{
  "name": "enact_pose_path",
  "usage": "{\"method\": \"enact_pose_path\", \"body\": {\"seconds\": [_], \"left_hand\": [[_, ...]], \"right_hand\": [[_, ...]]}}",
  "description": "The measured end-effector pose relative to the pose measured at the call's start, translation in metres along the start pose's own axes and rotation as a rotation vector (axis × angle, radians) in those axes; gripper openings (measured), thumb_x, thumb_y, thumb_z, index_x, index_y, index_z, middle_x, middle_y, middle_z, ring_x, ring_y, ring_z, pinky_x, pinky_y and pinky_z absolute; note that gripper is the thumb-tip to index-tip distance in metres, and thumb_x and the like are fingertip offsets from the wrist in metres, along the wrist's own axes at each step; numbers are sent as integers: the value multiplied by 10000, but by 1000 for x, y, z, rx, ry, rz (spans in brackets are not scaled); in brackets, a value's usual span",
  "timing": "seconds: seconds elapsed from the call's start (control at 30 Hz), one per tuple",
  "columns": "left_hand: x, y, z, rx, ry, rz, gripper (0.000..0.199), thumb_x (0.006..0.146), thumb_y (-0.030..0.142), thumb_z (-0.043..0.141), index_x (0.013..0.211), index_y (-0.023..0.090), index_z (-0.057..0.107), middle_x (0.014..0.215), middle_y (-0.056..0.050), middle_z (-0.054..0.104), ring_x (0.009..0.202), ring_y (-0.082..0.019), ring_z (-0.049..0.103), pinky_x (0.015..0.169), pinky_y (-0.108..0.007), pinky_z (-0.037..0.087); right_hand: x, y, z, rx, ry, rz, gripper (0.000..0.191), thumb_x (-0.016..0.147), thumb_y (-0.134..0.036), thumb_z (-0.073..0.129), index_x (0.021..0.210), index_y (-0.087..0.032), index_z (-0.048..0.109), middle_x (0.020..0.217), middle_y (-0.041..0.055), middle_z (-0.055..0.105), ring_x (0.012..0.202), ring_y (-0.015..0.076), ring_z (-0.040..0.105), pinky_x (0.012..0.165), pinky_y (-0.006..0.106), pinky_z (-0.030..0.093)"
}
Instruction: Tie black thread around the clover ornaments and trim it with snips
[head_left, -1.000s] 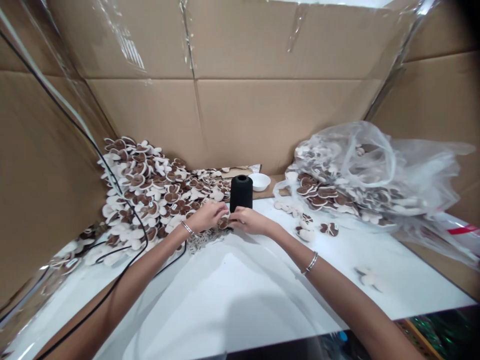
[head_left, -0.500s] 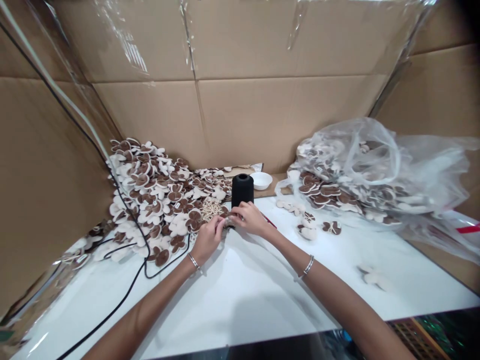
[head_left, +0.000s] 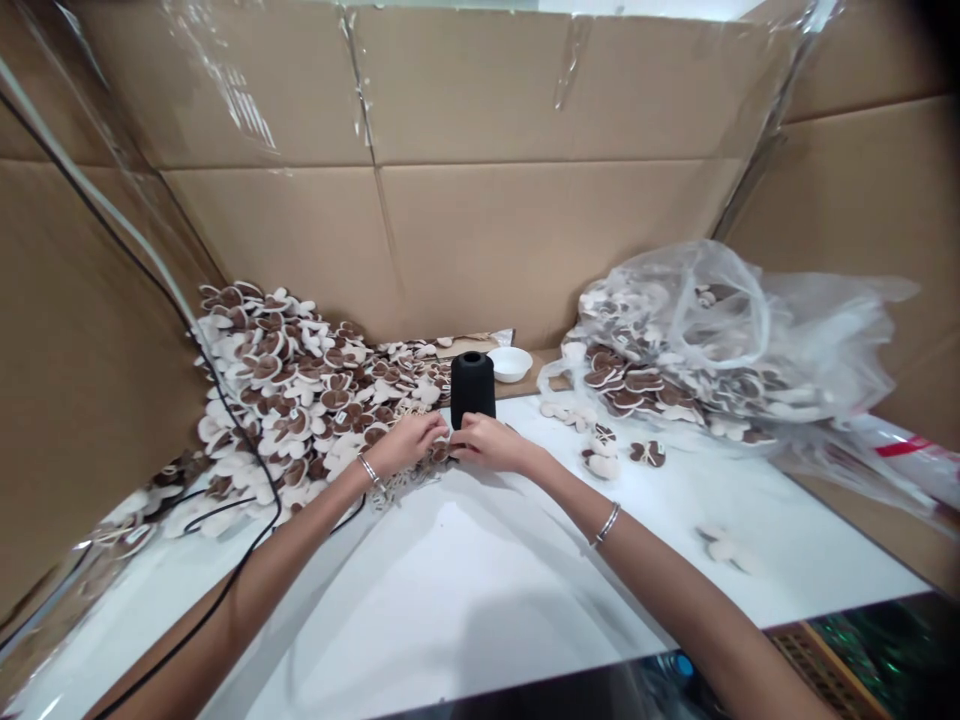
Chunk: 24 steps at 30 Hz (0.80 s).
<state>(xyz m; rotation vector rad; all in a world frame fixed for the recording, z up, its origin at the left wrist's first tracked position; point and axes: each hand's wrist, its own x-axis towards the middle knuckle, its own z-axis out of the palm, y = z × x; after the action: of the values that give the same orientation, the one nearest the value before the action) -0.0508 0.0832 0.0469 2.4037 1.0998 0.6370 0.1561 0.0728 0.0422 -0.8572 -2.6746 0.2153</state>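
My left hand (head_left: 412,441) is closed in a pinch beside the pile of brown and white felt pieces (head_left: 300,385). What its fingertips hold is too small to make out. My right hand (head_left: 487,444) almost meets it, fingers also pinched together on something hidden. A small brown piece (head_left: 441,453) shows beneath the fingertips. Just behind my right hand stands a black thread cone (head_left: 472,388). Pale string-like bits (head_left: 405,488) lie under and around my left hand.
A white bowl (head_left: 511,364) sits behind the cone. At the right, a clear plastic bag (head_left: 720,330) covers more felt pieces. Brown pieces with a pale bow (head_left: 647,454) and a white piece (head_left: 726,548) lie on the white table (head_left: 450,620). A black cable (head_left: 247,440) crosses the left side.
The view has shifted slightly. My left hand has moved a little up and over the pale bits, and my right hand's fingers have turned more downward.
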Motion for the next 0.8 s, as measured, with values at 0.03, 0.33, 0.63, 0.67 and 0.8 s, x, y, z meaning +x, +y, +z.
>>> {"method": "enact_pose_path", "body": {"seconds": [0.03,0.33,0.63,0.67,0.8], "left_hand": [[0,4,-3,92,-36,12,224,932,281,421,858,178,605,705,-39,641,648,-181,585,635,-254,391],[-35,22,27,371,137,-141,254,1002,279,313,967,168,539,757,-74,658,675,-208,647,587,-255,390],[-61,12,58,45,243,-283,208,953,299,411,909,187,581,714,-38,635,640,-188,607,587,-261,386],[-61,12,56,-53,264,-309,200,937,326,450,900,187,588,718,-32,634,635,-179,593,580,-254,387],[-55,15,49,-727,252,-516,335,829,484,611,897,156,604,740,-21,624,528,-108,527,449,-199,343]], "right_hand": [[1,-1,0,-60,2,7,196,932,-231,531,1004,-168,701,824,68,575,775,175,484,733,275,354],[10,-18,9,-265,52,107,229,949,-249,489,866,-148,677,745,83,622,863,216,500,795,333,292],[11,-20,5,-150,111,179,211,948,-239,501,835,-155,657,759,54,624,854,184,489,774,308,265],[10,-20,6,-146,110,172,211,948,-238,501,831,-154,655,756,52,622,854,183,489,776,308,264],[6,-18,10,-168,132,157,208,946,-250,501,835,-154,649,761,59,619,846,186,489,785,315,263]]}}
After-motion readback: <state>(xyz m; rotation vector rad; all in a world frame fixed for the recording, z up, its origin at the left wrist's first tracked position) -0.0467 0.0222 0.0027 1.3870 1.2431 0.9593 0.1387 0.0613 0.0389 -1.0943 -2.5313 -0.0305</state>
